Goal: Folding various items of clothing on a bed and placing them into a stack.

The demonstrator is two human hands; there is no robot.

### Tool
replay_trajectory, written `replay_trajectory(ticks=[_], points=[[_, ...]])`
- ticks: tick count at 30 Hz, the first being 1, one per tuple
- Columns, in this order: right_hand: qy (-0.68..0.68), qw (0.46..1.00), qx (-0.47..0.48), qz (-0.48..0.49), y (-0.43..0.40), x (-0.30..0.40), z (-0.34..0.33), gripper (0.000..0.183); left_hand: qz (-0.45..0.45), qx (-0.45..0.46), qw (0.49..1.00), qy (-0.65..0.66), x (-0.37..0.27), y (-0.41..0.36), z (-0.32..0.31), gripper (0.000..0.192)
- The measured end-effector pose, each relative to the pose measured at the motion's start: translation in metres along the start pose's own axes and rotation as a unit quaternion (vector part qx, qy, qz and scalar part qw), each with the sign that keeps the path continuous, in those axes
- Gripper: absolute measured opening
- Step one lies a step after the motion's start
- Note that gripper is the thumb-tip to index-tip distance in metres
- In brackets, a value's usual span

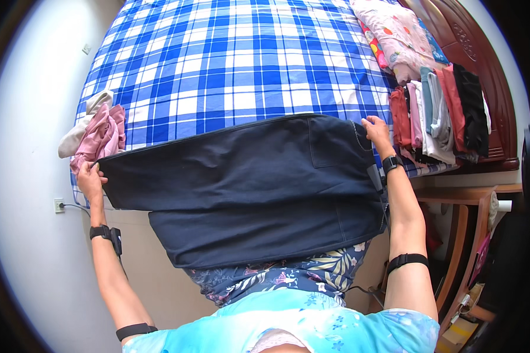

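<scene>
A pair of dark navy trousers [247, 172] is stretched sideways across the near edge of a bed and over the person's lap. My left hand [92, 178] pinches the hem corner of the upper trouser leg at the left. At the waist end, on the right, my right hand [376, 132] grips the upper corner near a grey-and-white drawstring. The second leg hangs lower, its hem free. Beside my left hand lies a crumpled pink garment [104, 132] with a light grey cloth [77, 137] against it.
A blue-and-white checked sheet [234, 66] covers the bed. Folded clothes [437, 110] stand in a row at the right, before a pink patterned quilt [393, 35] and a dark wooden headboard [490, 88]. Right of me is wooden furniture [457, 194]; a wall socket [59, 205] with a plugged cable is left.
</scene>
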State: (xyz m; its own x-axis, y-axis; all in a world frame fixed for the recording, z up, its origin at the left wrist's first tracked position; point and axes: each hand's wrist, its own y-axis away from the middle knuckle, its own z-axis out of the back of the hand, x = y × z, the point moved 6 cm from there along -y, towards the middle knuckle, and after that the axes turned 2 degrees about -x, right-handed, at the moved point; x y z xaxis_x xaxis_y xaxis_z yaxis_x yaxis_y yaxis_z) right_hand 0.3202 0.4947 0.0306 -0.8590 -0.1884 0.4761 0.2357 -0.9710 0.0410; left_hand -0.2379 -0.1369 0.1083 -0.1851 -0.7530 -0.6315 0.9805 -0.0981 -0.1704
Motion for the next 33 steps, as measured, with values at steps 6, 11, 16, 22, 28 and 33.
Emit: replay_trajectory(ticks=[6,11,16,22,28,33], points=[[-0.150,0.985,0.070,-0.038,0.022,-0.008,0.008,0.028,0.035,-0.028,0.998,0.039,-0.007,0.002,0.010,0.007],[-0.264,0.941,0.182,-0.108,0.076,-0.010,0.011,0.027,0.060,-0.015,0.997,0.054,0.016,0.008,0.007,0.007],[-0.333,0.930,0.148,-0.054,0.089,-0.010,0.003,0.031,0.073,-0.013,0.994,0.083,0.028,0.009,0.007,0.008],[-0.152,0.984,-0.060,0.071,0.054,-0.016,0.058,0.019,0.060,-0.044,0.995,0.062,0.012,-0.002,0.025,0.010],[-0.154,0.980,-0.124,0.004,-0.008,-0.010,0.075,0.018,0.074,-0.054,0.995,0.037,0.011,-0.026,0.007,0.012],[-0.136,0.983,-0.112,-0.060,-0.015,0.000,0.055,0.015,0.089,-0.015,0.994,0.059,0.013,-0.043,-0.033,0.011]])
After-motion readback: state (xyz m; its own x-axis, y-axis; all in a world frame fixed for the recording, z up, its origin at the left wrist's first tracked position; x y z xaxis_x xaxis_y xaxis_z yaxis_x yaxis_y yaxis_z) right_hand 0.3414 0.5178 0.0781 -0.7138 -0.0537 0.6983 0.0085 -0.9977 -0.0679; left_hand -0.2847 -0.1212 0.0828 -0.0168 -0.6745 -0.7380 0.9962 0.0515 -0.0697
